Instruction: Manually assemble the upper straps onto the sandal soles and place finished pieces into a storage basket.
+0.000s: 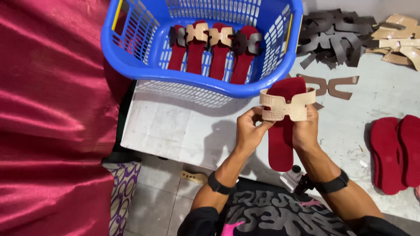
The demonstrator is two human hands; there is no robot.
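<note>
I hold a red sandal sole [282, 144] upright over the white table [175, 126]. A beige cut-out strap [286, 104] wraps across its top end. My left hand [250, 129] grips the strap's left side and the sole's edge. My right hand [305, 129] grips the right side. Just beyond, a blue plastic basket [131, 52] holds several red soles, two with beige straps [209, 35] and two with dark straps [247, 43].
Loose red soles [396, 150] lie at the right. A brown flat strap piece [334, 84] lies beside the basket. Piles of dark straps [334, 35] and beige straps [400, 37] sit at the far right. Red satin cloth [52, 122] fills the left.
</note>
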